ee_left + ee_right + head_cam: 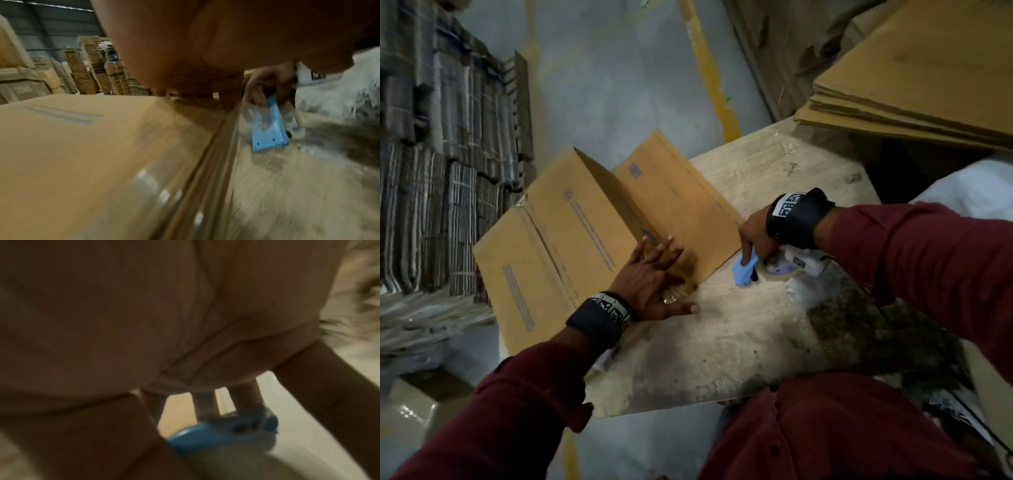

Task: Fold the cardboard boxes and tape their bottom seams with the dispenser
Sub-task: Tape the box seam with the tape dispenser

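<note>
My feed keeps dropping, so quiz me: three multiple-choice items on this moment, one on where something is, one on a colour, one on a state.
1. Where does the left hand lie?
A. on the near corner of the cardboard box
B. on the stack of flat cardboard
C. off the table

2. What colour is the tape dispenser?
A. red
B. light blue
C. black

3. What is the right hand doing?
A. lying flat and empty
B. gripping the tape dispenser
C. lifting a box flap

Answers: 1 A, the spread fingers lie on the box corner at the table, over shiny tape there. 2 B, its blue toothed blade shows in the left wrist view. 3 B, its fingers curl round the dispenser beside the box.
</note>
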Motion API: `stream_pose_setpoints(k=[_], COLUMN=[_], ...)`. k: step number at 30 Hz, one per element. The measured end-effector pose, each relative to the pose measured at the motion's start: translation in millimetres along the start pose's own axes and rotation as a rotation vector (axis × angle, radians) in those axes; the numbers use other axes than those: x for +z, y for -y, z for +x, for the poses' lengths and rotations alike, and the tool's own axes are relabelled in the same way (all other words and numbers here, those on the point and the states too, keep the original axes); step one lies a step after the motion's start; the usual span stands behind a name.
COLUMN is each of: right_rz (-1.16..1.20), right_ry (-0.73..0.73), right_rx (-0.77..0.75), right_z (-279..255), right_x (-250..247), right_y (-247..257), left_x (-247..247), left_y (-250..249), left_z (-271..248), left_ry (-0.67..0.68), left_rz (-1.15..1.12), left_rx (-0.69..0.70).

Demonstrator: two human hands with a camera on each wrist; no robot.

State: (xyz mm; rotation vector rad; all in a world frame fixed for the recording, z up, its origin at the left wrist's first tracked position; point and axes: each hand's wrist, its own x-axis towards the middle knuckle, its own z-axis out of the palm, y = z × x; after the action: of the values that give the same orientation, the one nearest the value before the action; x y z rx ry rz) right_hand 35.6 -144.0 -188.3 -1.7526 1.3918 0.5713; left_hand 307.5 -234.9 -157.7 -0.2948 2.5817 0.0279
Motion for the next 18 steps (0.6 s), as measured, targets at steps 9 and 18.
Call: stream_pose_setpoints(k=[9, 18], right_rz=[0.078, 0.225], right_ry=[-0.021, -0.157], right_rx=[0.018, 0.132], right_z=[10, 8], right_x=[13, 18], right_y=[0, -9], left_x=[-7, -19], left_y=[-5, 0], left_z=[-28, -5], left_ry=[-0.14, 0.03], left_rz=[-0.024, -0.154], left_rx=[0.064, -0.003])
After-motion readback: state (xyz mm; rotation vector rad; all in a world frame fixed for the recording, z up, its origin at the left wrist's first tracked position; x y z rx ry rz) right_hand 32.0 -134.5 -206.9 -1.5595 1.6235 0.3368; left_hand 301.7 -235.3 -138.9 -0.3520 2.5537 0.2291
